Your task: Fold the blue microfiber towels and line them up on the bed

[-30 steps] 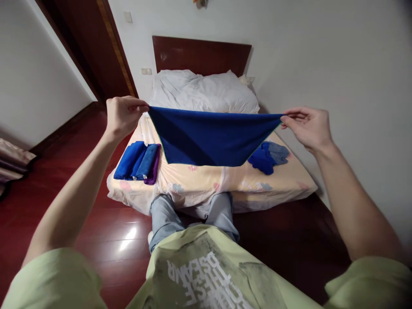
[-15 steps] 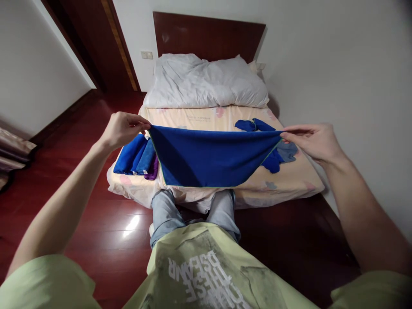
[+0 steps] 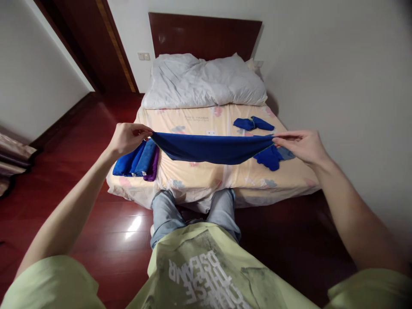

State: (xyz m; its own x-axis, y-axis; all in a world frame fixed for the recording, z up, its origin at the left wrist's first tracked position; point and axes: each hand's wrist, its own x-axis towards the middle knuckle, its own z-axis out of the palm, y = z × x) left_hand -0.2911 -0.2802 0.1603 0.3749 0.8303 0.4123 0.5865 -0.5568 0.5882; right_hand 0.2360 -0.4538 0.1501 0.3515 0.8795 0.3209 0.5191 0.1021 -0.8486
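Head view, blue cloth [image 3: 210, 148] stretched left-right, pinched by left hand [image 3: 127, 138], right hand [image 3: 301, 146]

Before me stands the low bed with its pale yellow patterned sheet [image 3: 206, 178]; on it lie a crumpled white duvet [image 3: 202, 81] and folded blue and purple cloths [image 3: 137, 159] at my left. Loose blue cloths [image 3: 257, 125] lie at my right.

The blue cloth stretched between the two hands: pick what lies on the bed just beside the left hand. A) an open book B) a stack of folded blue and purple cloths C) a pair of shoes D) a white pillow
B: the left hand pinches one corner of the blue cloth, and right beside it on the bed sits a stack of folded cloths, blue with a purple one.
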